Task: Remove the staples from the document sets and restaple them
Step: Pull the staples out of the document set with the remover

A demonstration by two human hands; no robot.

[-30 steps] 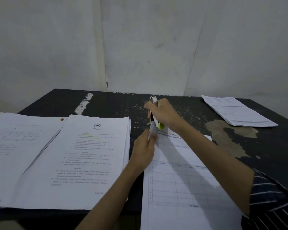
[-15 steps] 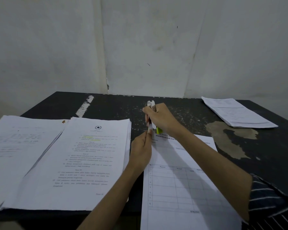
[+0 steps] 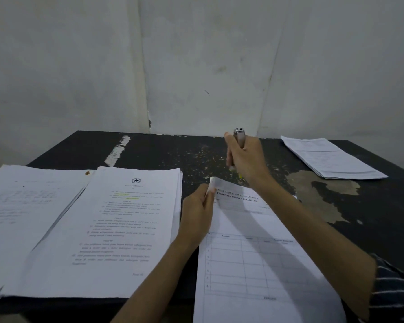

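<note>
Head view. A pale wall stands behind a black table whose surface is scuffed, with a worn tan patch at the right and a white paint stripe at the far left. A thick stack of printed pages lies at the left of the table, overlapping further loose sheets beside it. The document set, its top sheet a ruled form with a bold heading, lies at the near centre-right edge and overhangs the table toward the viewer. A thinner stack of papers lies at the far right, well apart from it. The right hand, on an arm with a striped sleeve, is closed in a fist around a silver tool held upright above the table; whether stapler or remover cannot be told. The left hand pinches the upper-left corner of the document set between thumb and fingers, and that corner curls upward.
</note>
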